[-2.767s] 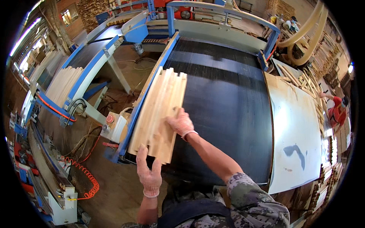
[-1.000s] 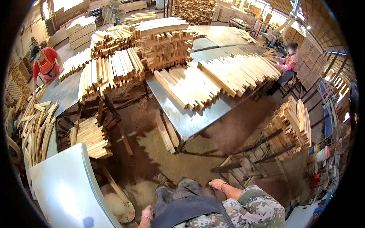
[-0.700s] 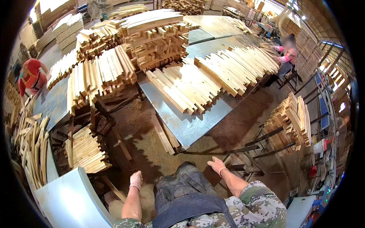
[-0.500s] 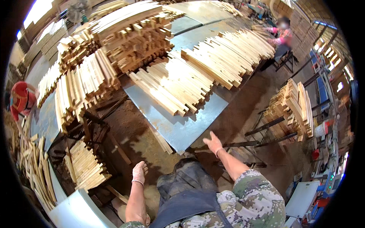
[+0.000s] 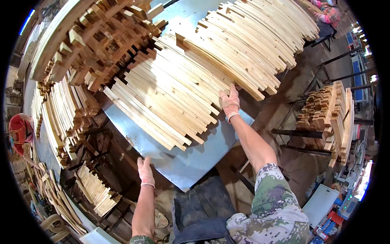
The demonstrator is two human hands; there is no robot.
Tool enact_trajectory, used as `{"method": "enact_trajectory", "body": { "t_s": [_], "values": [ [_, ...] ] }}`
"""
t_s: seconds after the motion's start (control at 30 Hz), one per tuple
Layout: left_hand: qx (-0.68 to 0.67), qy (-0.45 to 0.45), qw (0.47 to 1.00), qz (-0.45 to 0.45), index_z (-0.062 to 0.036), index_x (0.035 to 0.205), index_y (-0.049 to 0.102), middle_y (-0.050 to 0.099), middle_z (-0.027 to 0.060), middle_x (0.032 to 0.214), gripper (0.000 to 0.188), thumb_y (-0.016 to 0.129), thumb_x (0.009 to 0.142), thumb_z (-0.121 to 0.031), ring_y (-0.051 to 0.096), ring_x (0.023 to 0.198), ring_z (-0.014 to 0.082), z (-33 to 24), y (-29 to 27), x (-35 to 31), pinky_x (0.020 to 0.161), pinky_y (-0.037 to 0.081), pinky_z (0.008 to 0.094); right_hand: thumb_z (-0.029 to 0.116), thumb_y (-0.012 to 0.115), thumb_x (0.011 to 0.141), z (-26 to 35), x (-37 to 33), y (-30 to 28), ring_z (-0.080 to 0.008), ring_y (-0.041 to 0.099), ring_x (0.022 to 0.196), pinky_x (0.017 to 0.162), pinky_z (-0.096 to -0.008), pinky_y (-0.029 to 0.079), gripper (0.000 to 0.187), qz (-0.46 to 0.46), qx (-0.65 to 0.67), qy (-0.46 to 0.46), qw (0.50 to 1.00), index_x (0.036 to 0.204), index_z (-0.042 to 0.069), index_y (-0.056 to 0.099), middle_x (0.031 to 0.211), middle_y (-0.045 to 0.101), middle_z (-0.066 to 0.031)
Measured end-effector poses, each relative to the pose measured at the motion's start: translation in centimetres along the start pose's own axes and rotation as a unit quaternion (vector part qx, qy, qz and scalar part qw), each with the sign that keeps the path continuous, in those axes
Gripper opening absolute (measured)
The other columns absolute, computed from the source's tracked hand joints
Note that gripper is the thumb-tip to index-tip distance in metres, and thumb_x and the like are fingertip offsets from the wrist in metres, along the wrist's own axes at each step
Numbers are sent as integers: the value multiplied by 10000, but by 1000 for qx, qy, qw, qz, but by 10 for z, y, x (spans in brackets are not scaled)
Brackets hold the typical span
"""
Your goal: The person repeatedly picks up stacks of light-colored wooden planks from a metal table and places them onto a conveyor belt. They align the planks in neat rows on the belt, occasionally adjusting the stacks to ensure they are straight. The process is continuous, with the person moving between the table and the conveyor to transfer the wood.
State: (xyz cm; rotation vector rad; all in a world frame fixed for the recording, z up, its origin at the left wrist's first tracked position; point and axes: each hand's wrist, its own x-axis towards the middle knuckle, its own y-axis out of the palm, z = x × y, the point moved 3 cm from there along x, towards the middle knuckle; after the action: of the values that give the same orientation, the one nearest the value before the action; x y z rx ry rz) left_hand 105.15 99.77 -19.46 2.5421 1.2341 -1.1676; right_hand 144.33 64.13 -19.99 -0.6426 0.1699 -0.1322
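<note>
My right hand point(image 5: 230, 101), in a pale reddish work glove, reaches forward with thumb and fingers apart. It is at the near ends of a row of pale wooden strips point(image 5: 162, 93), touching or nearly touching them. These strips lie side by side on a blue-grey metal table point(image 5: 191, 166), their near ends uneven. My left hand point(image 5: 145, 171), gloved alike and a little blurred, hovers beside the table's left edge with its fingers up and apart, holding nothing. Just right of the row, a second, higher batch of wooden strips point(image 5: 248, 40) stretches toward the far right.
A tall stack of wooden strips point(image 5: 101, 44) rises at the back left, with more strips point(image 5: 61, 118) below it. Another stack point(image 5: 325, 114) rests on dark metal bars at the right. A person in red point(image 5: 20, 132) is at the far left, another person point(image 5: 327, 16) at the far right.
I have come closer to the table. My right hand has moved forward from beside the table corner to the strips' ends. My left hand has risen toward the table edge, its fingers spreading.
</note>
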Motion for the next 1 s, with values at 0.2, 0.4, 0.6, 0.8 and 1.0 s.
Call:
{"method": "enact_trajectory", "body": {
  "t_s": [0.2, 0.4, 0.6, 0.8, 1.0],
  "values": [
    [-72, 46, 989, -118, -3, 1608, 381, 558, 176, 1517, 752, 629, 1054, -447, 568, 1321, 312, -31, 31, 82, 1113, 483, 460, 257, 736, 975, -6, -56, 5, -334, 505, 1457, 1228, -399, 385, 799, 99, 50, -63, 992, 1632, -26, 380, 1572, 518, -251],
    [-277, -102, 955, 35, -104, 1522, 570, 638, 114, 1487, 743, 598, 1012, -643, 634, 1308, 323, -50, 20, 88, 1121, 522, 472, 277, 779, 943, -1, -89, -38, -428, 539, 1401, 1199, -461, 419, 787, 178, -14, -159, 971, 1597, -7, 446, 1553, 544, -249],
    [-263, -57, 963, -32, -70, 1558, 522, 624, 153, 1485, 858, 605, 991, -709, 633, 1309, 319, -66, 19, 101, 1117, 525, 486, 373, 692, 999, 79, 45, 8, -431, 555, 1377, 1172, -471, 434, 701, 210, -154, -245, 934, 1560, 1, 497, 1483, 600, -271],
    [-272, 45, 961, 4, -45, 1680, 265, 497, 166, 1592, 993, 665, 996, -642, 560, 1381, 329, -67, 3, 149, 1151, 480, 459, 457, 622, 1051, 106, 72, 122, -358, 564, 1385, 1190, -387, 404, 758, 280, -89, -139, 946, 1648, 53, 391, 1488, 601, -261],
    [-255, 24, 966, -23, -117, 1741, -29, 438, 188, 1635, 1097, 737, 975, -288, 536, 1402, 299, -67, 13, 114, 1161, 452, 435, 249, 660, 1042, 103, 14, 116, -251, 506, 1423, 1178, -349, 411, 805, 357, 167, -56, 917, 1677, -45, 263, 1621, 478, -181]
  ]
}}
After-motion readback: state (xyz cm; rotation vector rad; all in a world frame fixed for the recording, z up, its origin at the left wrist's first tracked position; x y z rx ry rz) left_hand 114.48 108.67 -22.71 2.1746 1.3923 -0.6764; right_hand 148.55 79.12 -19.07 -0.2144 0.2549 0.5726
